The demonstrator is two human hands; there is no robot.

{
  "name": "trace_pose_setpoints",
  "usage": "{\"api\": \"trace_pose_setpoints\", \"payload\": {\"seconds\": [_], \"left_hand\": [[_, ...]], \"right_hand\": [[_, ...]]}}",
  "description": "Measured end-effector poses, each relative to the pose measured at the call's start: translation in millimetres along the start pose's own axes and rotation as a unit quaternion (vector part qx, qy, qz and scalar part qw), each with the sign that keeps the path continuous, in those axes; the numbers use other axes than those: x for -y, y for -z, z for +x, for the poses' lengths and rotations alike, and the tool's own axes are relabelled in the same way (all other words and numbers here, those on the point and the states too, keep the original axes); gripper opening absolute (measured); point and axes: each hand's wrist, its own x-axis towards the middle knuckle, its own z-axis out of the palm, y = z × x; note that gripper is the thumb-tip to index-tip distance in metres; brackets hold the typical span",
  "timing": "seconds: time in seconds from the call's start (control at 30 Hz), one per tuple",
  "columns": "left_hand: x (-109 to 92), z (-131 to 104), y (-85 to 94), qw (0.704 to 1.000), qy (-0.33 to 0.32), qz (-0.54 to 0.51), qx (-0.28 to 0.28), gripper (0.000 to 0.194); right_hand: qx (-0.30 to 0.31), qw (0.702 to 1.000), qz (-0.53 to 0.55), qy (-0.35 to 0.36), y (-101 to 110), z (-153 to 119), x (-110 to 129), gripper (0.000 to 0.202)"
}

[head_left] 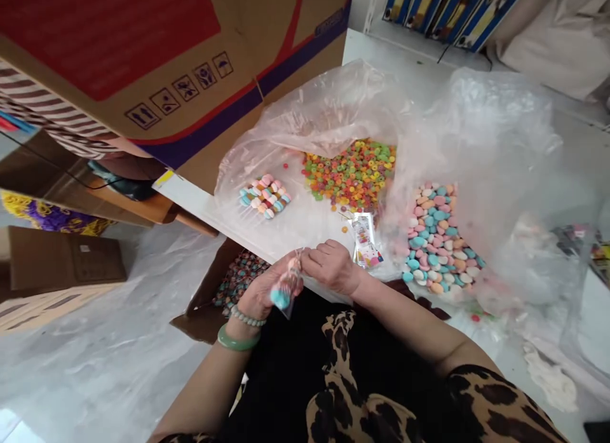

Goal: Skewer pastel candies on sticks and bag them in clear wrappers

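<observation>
Close in front of my body, my left hand [269, 284] is closed around a small clear bag of candy [284, 289], with a blue piece showing at its lower end. The fingers of my right hand [332, 265] pinch the top of the same bag. Beyond my hands, a group of candy skewers [265, 196] in pink, white and blue lies on the white table. Just past my right hand lie shiny printed packets [365, 241]. Behind them spreads a heap of small ring candies [355, 173]. Further right is a pile of pastel candies [438, 239] on clear plastic.
A large cardboard carton [190, 68] stands at the back left. Below the table edge, an open box [238, 281] holds many wrapped candies. Crumpled plastic sheeting [495, 150] covers the right side. Blue folders [448, 11] stand at the back. Someone in a striped garment [52, 106] is partly visible at left.
</observation>
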Motion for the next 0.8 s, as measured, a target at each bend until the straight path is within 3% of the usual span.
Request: {"api": "trace_pose_setpoints", "payload": {"seconds": [0.1, 0.17, 0.23, 0.33, 0.4, 0.43, 0.47, 0.53, 0.6, 0.63, 0.7, 0.77, 0.8], "left_hand": [[5.3, -3.7, -3.0, 0.998, 0.055, 0.009, 0.027, 0.052], [6.1, -6.4, -7.5, 0.996, 0.086, 0.016, 0.036, 0.051], [4.4, -8.4, -11.6, 0.998, 0.063, 0.015, 0.001, 0.044], [-0.9, -12.1, -15.6, 0.996, 0.022, 0.071, -0.054, 0.036], [-4.1, -16.2, -17.3, 0.977, -0.008, 0.203, -0.071, 0.029], [-5.1, -18.9, -18.0, 0.949, -0.040, 0.300, -0.085, 0.025], [-5.6, -21.8, -18.6, 0.904, -0.082, 0.408, -0.101, 0.022], [-5.1, -27.4, -19.3, 0.761, -0.165, 0.614, -0.129, 0.022], [-2.6, -31.8, -18.2, 0.605, -0.229, 0.751, -0.132, 0.023], [-0.8, -33.5, -16.7, 0.542, -0.256, 0.790, -0.125, 0.022], [3.5, -36.0, -12.5, 0.453, -0.303, 0.831, -0.112, 0.023], [7.8, -38.3, -8.5, 0.393, -0.334, 0.851, -0.099, 0.028], [9.7, -39.6, -7.4, 0.370, -0.341, 0.860, -0.090, 0.031]], "right_hand": [[0.015, 0.988, -0.118, 0.094, 1.7, -6.2, -8.2, 0.027], [0.009, 0.984, -0.140, 0.107, -1.2, -9.6, -10.1, 0.027], [0.008, 0.986, -0.137, 0.093, -6.3, -12.3, -8.4, 0.028], [0.013, 0.997, -0.076, -0.007, -15.4, -13.6, -1.1, 0.026], [0.023, 0.989, 0.046, -0.140, -20.6, -12.1, 3.0, 0.019], [0.039, 0.962, 0.147, -0.225, -22.4, -10.9, 3.7, 0.015], [0.063, 0.914, 0.261, -0.305, -23.5, -9.7, 3.1, 0.012], [0.120, 0.783, 0.454, -0.409, -23.5, -7.9, -1.6, 0.008], [0.167, 0.691, 0.551, -0.436, -20.8, -7.9, -9.0, 0.007], [0.184, 0.667, 0.577, -0.434, -18.8, -8.7, -12.7, 0.009], [0.210, 0.630, 0.615, -0.425, -15.0, -10.9, -18.4, 0.015], [0.230, 0.617, 0.626, -0.418, -12.8, -13.0, -20.2, 0.018], [0.240, 0.625, 0.615, -0.416, -12.6, -13.6, -19.6, 0.017]]}}
